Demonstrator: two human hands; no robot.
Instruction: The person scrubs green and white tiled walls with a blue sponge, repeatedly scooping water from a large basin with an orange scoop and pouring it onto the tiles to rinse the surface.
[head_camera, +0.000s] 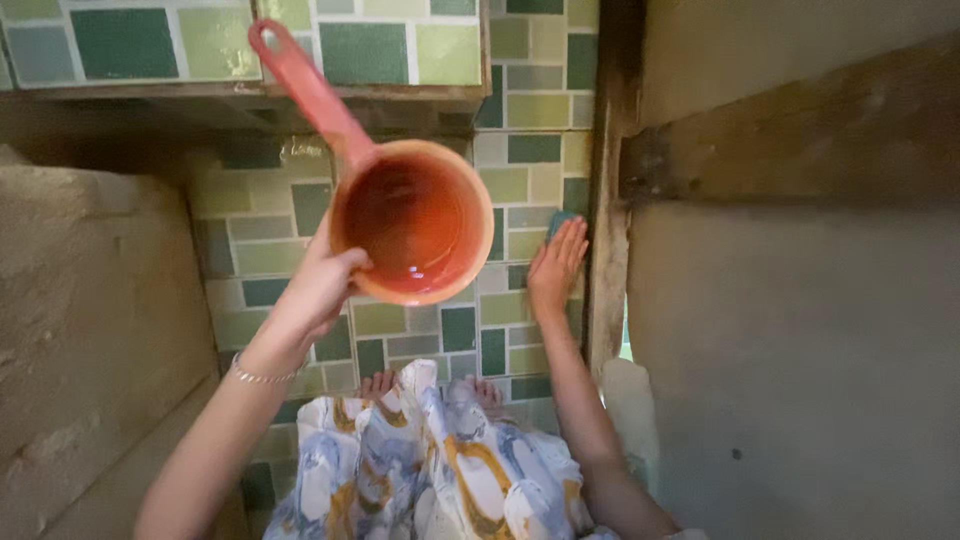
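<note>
- The left hand (320, 285) is closed on the rim of an orange dipper (410, 220), held level above the tiled floor (270, 255), with a little water inside.
- The right hand (556, 268) presses flat, fingers open, on a blue-green sponge (560, 222) near the wooden door frame (607, 250).
- The step looks like scrubbing the tiles; the next move calls for tilting the dipper slowly beside the sponge.

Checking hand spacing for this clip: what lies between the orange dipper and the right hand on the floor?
In the head view, only bare green tiled floor shows between the orange dipper, held by the left hand, and the right hand, which presses a blue-green pad.
</note>
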